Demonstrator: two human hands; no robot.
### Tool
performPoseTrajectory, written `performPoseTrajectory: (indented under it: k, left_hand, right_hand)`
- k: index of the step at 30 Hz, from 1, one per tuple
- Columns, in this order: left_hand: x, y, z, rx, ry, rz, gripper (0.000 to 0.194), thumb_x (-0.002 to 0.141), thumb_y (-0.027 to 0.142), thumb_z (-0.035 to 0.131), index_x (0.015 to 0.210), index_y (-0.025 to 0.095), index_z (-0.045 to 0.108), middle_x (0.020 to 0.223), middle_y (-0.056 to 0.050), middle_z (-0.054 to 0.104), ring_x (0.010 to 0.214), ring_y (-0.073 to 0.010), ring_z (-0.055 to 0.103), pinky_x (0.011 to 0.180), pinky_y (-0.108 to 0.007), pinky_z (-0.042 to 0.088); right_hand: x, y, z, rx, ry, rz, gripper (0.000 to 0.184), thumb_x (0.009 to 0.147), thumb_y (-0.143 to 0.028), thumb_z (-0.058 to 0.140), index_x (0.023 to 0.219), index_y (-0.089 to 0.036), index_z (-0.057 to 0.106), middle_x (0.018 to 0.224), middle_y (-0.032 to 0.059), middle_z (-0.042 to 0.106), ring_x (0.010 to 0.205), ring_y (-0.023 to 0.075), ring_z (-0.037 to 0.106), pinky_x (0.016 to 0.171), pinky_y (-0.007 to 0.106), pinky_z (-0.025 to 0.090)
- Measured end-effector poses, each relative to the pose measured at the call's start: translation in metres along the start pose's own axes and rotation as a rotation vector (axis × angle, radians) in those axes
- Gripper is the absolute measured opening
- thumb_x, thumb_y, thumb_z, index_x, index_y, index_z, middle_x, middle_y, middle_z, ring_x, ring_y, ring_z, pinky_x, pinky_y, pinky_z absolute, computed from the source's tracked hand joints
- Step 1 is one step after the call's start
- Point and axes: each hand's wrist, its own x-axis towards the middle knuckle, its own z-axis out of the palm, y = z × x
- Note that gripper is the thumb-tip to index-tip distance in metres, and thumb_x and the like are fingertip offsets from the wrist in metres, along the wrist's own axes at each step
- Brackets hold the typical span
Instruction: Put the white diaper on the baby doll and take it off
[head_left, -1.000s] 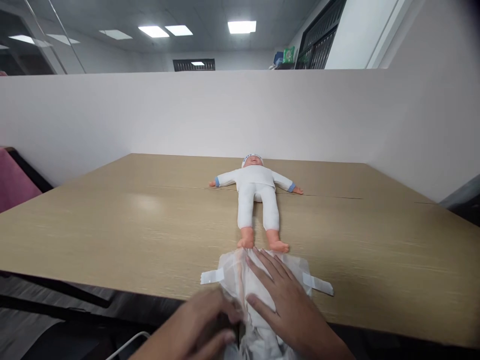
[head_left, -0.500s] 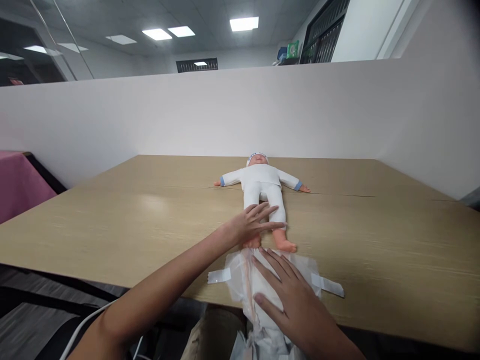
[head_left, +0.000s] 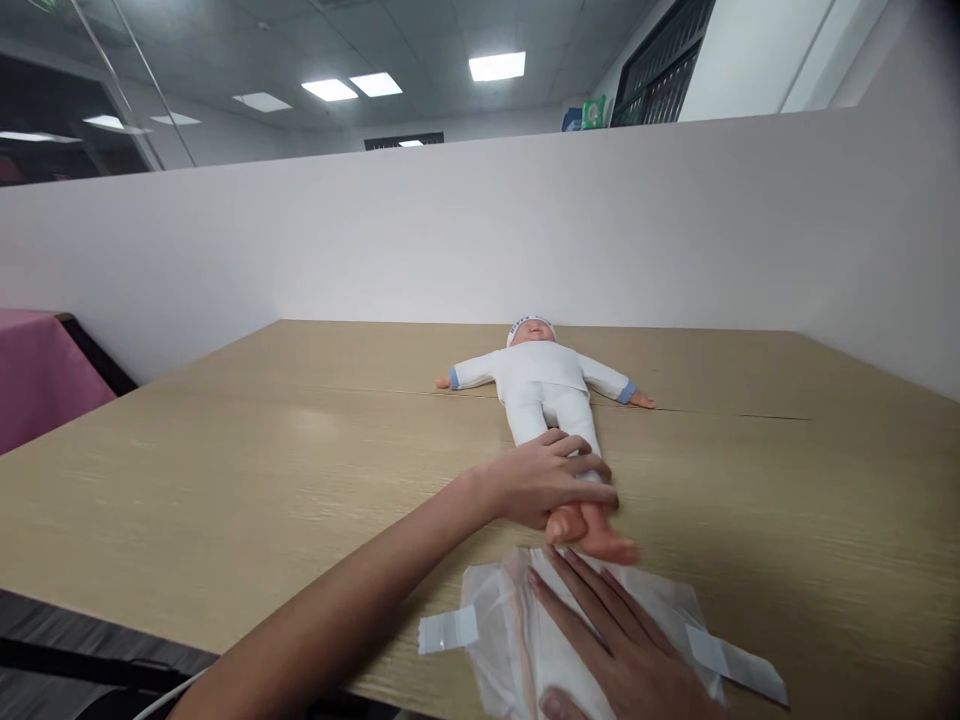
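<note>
A baby doll (head_left: 538, 368) in a white outfit with blue cuffs and a cap lies on its back, arms spread and feet toward me. My left hand (head_left: 553, 480) is closed around its lower legs, the fingers curled over both of them. The feet stick out close together just below that hand. Nearer to me, an unfolded white diaper (head_left: 541, 640) lies at the table's front, its tape tabs spread to both sides. My right hand (head_left: 622, 630) rests flat on the diaper with fingers stretched out. Part of the diaper is covered by this hand and cut off by the frame.
The light wooden table (head_left: 360, 450) reaches back to a white partition (head_left: 420, 240). A pink cloth-covered surface (head_left: 45, 370) stands beyond the table's left edge. A white cable (head_left: 169, 695) runs below the front edge at the lower left.
My left hand has closed around the doll's legs, which are now drawn together. The diaper appears lower in view and further onto the table, with my right hand still flat on it.
</note>
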Motion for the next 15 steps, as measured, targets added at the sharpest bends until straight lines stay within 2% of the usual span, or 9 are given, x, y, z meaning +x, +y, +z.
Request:
performPoseTrajectory:
  k: [4,7,11,15]
  left_hand:
    - [0.010,-0.011,-0.031,-0.252,0.113,-0.113,0.039,0.096,0.028,0.059,0.135,0.025,0.065,0.140,-0.008,0.072,0.117,-0.0309,0.062,0.104,-0.047,0.048]
    - [0.016,-0.024,-0.060,-0.447,0.243,-0.199,0.037,0.094,0.029,0.062,0.130,0.026,0.066,0.128,-0.006,0.077,0.110,-0.0273,0.068,0.106,-0.046,0.049]
    - [0.020,-0.042,-0.089,-0.646,0.368,-0.332,0.037,0.093,0.042,0.071,0.126,0.026,0.068,0.129,-0.004,0.077,0.111,-0.0256,0.072,0.099,-0.043,0.054]
    - [0.021,-0.055,-0.100,-0.721,0.462,-0.389,0.038,0.092,0.041,0.074,0.127,0.027,0.068,0.136,-0.003,0.076,0.120,-0.0256,0.073,0.102,-0.041,0.055]
  right_hand:
    - [0.011,0.011,-0.011,0.061,-0.153,-0.011,0.094,0.101,-0.065,0.060,0.178,-0.031,0.019,0.170,0.0098,0.047,0.146,0.0352,0.063,0.106,0.051,0.065]
    - [0.022,0.020,-0.009,0.157,-0.225,0.056,0.089,0.103,-0.062,0.060,0.177,-0.038,0.018,0.175,0.0070,0.039,0.153,0.0371,0.056,0.114,0.057,0.061]
    - [0.050,0.040,0.004,0.278,-0.340,0.186,0.073,0.108,-0.059,0.055,0.174,-0.044,0.027,0.180,0.0002,0.030,0.164,0.0343,0.040,0.131,0.062,0.044]
    - [0.093,0.078,0.018,0.362,-0.400,0.252,0.069,0.109,-0.065,0.050,0.172,-0.038,0.038,0.181,0.0020,0.032,0.168,0.0315,0.032,0.138,0.063,0.028]
